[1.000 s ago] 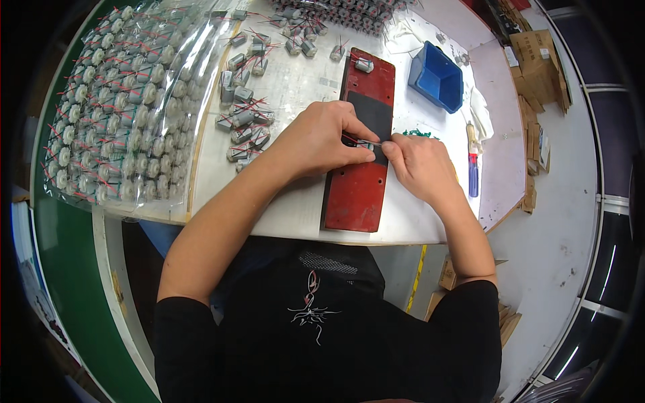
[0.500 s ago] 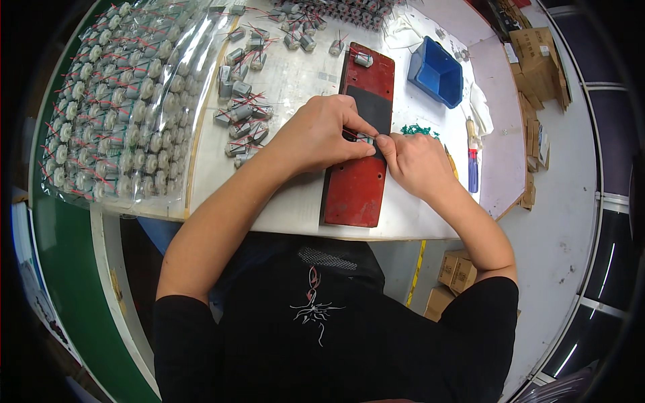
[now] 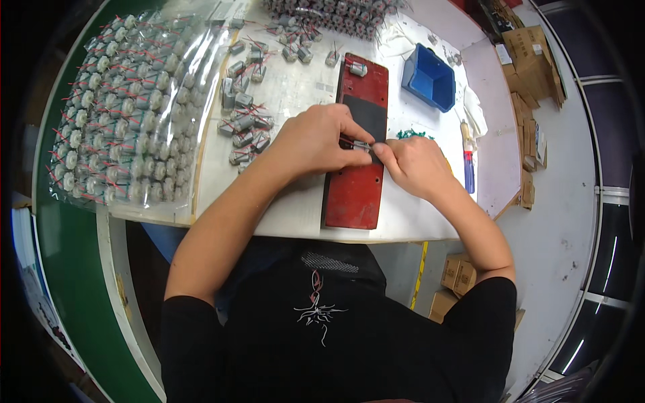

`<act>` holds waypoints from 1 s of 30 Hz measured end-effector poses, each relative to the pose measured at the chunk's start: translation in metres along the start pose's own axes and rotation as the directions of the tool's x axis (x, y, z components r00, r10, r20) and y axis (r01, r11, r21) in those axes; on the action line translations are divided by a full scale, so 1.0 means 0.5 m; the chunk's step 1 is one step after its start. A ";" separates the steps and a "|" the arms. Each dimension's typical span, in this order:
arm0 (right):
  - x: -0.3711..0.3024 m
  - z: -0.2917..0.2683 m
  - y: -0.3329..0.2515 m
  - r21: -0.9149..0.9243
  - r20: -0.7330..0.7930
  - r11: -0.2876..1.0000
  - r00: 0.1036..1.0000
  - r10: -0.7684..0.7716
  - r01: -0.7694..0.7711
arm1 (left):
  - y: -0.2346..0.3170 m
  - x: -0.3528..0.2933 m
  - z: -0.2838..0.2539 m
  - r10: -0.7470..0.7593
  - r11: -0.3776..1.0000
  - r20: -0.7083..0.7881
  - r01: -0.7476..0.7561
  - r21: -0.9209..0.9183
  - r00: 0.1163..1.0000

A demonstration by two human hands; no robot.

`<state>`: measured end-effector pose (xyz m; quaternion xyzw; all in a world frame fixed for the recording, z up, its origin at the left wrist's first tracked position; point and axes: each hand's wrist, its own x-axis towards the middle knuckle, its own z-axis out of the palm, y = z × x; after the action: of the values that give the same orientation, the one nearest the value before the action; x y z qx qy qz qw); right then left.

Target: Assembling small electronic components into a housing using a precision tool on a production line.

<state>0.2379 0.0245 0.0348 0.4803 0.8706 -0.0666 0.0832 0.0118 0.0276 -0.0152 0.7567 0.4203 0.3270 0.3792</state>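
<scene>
Over the middle of a long red board [image 3: 353,201] with a black pad [image 3: 365,114], my hands meet. Between the thumb and fingers of my left hand [image 3: 316,141] is a small motor [image 3: 361,145] with thin red wires. My right hand [image 3: 416,164] is closed, its thumb and finger pressed together at the motor's right end. Whatever sits in that pinch is too small to make out. Another small motor [image 3: 358,68] lies at the far end of the board. Small green pieces [image 3: 411,134] are scattered just beyond my right hand.
Loose wired motors [image 3: 248,122] are heaped left of the board. Farther left, rows of motors [image 3: 127,114] lie under clear plastic, with more motors [image 3: 336,17] at the back. A blue bin [image 3: 430,77] and a screwdriver [image 3: 469,168] are on the right, inside a low side wall [image 3: 494,101].
The whole view has shifted slightly. My hands stay together over the board, with the motor still in my left fingers and showing a little more between them.
</scene>
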 end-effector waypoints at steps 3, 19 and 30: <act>-0.018 0.003 0.012 0.287 -0.190 0.957 0.982 0.010 0.046 | 0.008 -0.008 -0.028 -0.016 0.963 0.075 0.036 -0.267 0.997; 0.152 0.040 -0.001 0.268 -0.740 0.953 0.664 0.109 0.142 | -0.054 0.041 -0.076 -0.061 0.702 -0.283 0.243 0.670 0.957; -0.005 0.006 0.115 0.595 -0.118 0.769 0.920 0.373 -0.235 | -0.079 0.047 -0.055 0.221 0.721 -0.279 0.036 0.692 0.935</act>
<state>0.2882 0.0525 0.0304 0.6225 0.7241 -0.2531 -0.1552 -0.0158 0.0706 -0.0312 0.7945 0.5314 0.2931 -0.0242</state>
